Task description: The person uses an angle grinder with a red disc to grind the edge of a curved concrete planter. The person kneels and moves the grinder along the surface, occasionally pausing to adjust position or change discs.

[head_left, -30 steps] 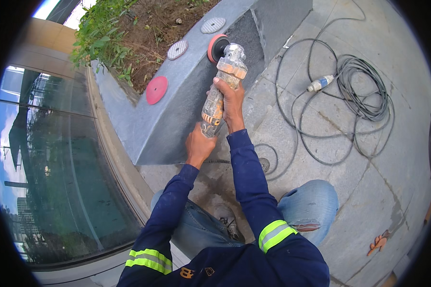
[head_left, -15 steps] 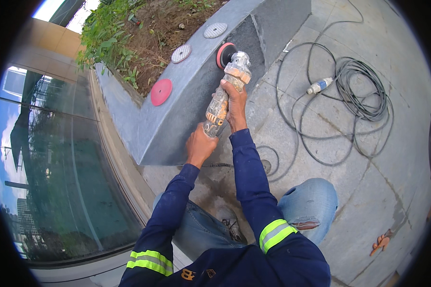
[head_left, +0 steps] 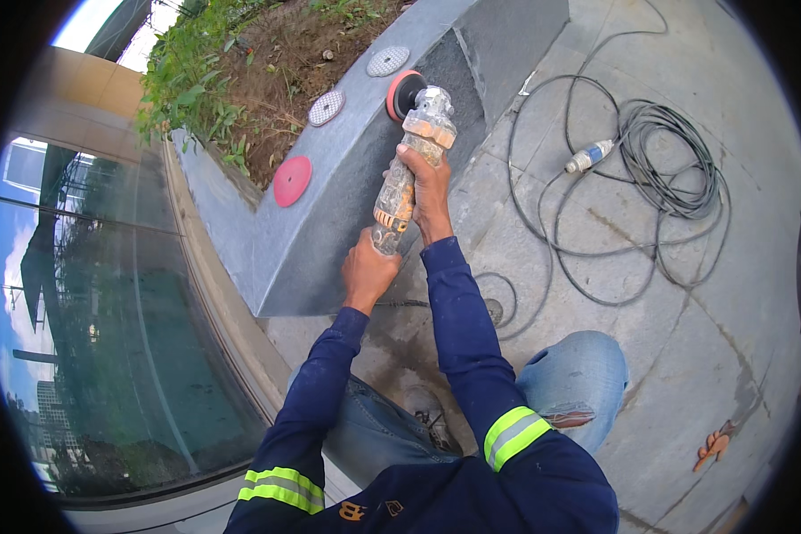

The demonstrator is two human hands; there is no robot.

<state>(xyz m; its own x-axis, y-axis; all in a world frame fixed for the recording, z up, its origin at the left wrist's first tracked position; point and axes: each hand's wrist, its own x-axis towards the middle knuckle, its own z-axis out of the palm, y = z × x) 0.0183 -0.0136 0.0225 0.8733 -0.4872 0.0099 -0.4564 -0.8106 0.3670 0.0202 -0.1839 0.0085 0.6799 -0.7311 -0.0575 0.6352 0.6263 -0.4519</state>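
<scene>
Both hands grip a worn, dusty angle polisher [head_left: 397, 189] with orange parts. My left hand [head_left: 368, 271] is wrapped round its rear end, and my right hand [head_left: 429, 189] closes on the body nearer the head. A black backing pad with a red rim [head_left: 406, 96] sits at the tool's front, against or very near the grey stone face of the low planter wall [head_left: 329, 218]; whether it touches I cannot tell. Along the wall's top lie a red polishing disc [head_left: 292, 181] and two pale dotted polishing discs, one nearer [head_left: 327, 108] and one farther [head_left: 388, 60].
Coiled black cable [head_left: 676, 165] with a blue and white plug connector [head_left: 589, 157] lies on the grey paving at right. An orange glove-like item [head_left: 712, 447] rests at lower right. Soil and green plants [head_left: 191, 98] fill the planter. A glass panel [head_left: 133, 338] stands at left.
The polisher and both hands have shifted slightly left and up along the wall face. The view has tilted a little. My grip stays the same.
</scene>
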